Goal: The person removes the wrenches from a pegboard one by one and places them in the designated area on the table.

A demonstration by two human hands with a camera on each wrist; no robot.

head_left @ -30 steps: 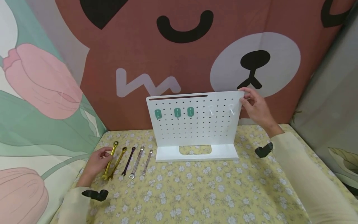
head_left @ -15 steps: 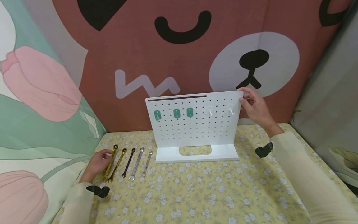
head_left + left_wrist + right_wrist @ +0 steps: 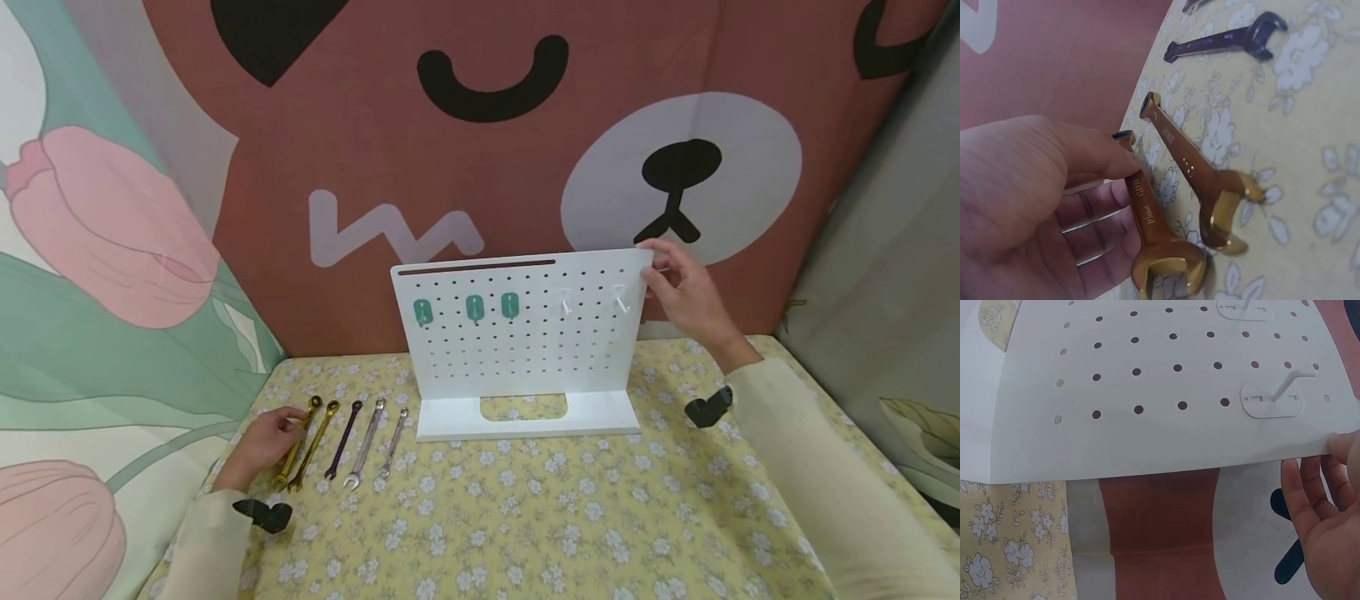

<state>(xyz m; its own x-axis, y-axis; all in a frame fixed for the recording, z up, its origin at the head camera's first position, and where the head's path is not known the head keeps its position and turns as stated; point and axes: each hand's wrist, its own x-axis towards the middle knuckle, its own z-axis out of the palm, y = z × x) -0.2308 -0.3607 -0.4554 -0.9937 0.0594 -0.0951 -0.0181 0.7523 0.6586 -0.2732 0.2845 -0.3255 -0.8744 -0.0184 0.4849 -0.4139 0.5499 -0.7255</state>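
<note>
My left hand (image 3: 268,437) pinches the leftmost gold combination wrench (image 3: 1152,215) between thumb and fingers, its open end toward me. A second gold wrench (image 3: 313,446) lies just right of it on the tablecloth. Further right, a purple wrench (image 3: 344,440) and two silver wrenches, one larger (image 3: 365,443) and one smaller (image 3: 393,443), lie in the same row. At the upper right corner of a white pegboard (image 3: 525,333), my right hand (image 3: 688,293) grips the edge, thumb in front and fingers behind. Whether the held wrench touches the cloth I cannot tell.
Three green hooks, one of them the leftmost hook (image 3: 423,312), sit on the pegboard's upper left. Two white hooks, including the outer white hook (image 3: 1272,399), sit on its right. Flowered cloth (image 3: 525,517) covers the table, and a printed curtain (image 3: 360,125) hangs behind.
The held gold wrench has come down and its ring end now lies closer to the second gold wrench. My right hand stays on the pegboard corner.
</note>
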